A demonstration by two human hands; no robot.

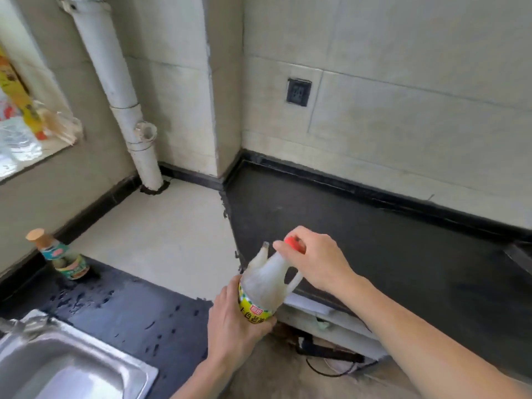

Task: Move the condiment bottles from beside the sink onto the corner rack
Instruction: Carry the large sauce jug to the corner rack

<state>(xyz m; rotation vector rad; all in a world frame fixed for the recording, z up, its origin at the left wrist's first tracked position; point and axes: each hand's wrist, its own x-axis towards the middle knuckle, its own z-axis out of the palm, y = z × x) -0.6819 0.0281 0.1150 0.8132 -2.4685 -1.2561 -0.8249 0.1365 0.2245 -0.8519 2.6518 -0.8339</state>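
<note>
A cloudy plastic condiment bottle (266,279) with a yellow label and a side handle is held up over the gap between the counters. My left hand (233,321) grips its lower body. My right hand (319,262) pinches a red cap (295,243) just beside the bare spout. A second, smaller bottle (62,254) with a tan cap and a green label stands on the dark counter at the left wall, behind the sink. No rack is in view.
A steel sink (72,361) fills the bottom left, with water drops on the dark counter (138,306) around it. A pale counter section (161,234) lies in the corner under a white drain pipe (121,90). A black counter (374,254) runs along the right wall below a socket (298,92).
</note>
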